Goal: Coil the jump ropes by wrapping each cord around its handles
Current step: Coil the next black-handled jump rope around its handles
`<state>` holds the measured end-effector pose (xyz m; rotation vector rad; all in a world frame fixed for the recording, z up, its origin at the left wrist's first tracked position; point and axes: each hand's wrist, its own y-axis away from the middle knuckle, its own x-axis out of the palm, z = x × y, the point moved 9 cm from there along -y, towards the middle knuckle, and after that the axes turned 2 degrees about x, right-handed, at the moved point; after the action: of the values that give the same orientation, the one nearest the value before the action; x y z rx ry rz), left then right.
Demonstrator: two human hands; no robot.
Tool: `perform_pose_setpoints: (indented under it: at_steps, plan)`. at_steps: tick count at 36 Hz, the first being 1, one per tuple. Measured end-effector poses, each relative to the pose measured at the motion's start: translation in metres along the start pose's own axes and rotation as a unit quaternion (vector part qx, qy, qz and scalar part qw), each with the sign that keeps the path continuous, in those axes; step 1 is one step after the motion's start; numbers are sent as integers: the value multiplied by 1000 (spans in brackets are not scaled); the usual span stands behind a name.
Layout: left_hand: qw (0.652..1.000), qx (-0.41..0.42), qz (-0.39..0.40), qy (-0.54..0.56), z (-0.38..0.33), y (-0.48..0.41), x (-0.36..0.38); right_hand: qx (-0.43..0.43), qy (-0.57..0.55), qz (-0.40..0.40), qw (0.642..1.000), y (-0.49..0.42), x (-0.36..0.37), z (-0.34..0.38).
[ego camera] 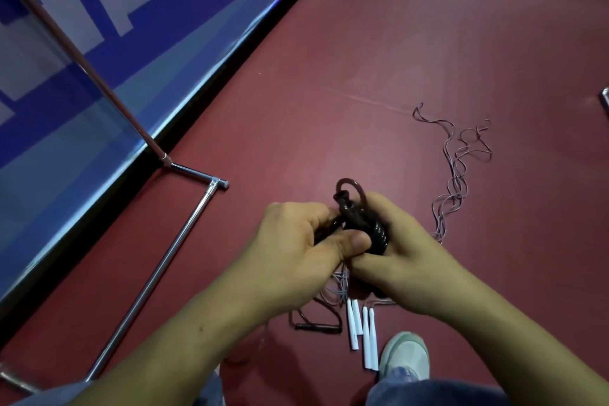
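My left fingers (pixel 349 241) pinch one dark end and my right fingers (pixel 372 262) clamp the dark jump rope (pixel 365 227), already wound into a bundle, held above the floor (pixel 428 43). I judge I'm securing the last loop (pixel 354 186); next it needs tucking tight. The white-handled ropes (pixel 361 330) lie uncoiled near my shoe (pixel 403 356).

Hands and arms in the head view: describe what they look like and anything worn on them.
The left hand and right hand are bare: no gloves, rings or watch visible. The left forearm and right forearm are also bare, with no sleeve in frame.
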<state>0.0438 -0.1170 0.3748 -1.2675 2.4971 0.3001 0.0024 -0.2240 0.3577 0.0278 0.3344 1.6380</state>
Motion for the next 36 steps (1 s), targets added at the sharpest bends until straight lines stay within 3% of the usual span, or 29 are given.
perform_pose_setpoints:
  at_steps: [6,10,18,22,26,28,32,36]
  plan:
    - [994,-3,-57,-97,-4,4,-3,-14,86,-87,992,-4,-8,-1]
    - [989,-4,-86,-123,-12,9,-3,-17,196,-150,969,-3,-15,2]
    - [986,-3,-138,-95,-17,10,-16,-64,313,-153,935,1,-6,21]
    - [989,-50,-137,-36,-5,9,-12,-39,261,-137,955,5,1,17]
    - [986,-58,-155,-9,-3,10,-16,22,117,-38,992,6,9,6]
    - [984,-50,-170,-9,-2,10,-23,25,44,12,999,8,11,7]
    - [985,-33,-170,-20,-1,12,-27,31,-44,18,998,7,-1,10]
    - [987,-50,-152,-4,-3,15,-28,26,16,-9,1000,5,-13,16]
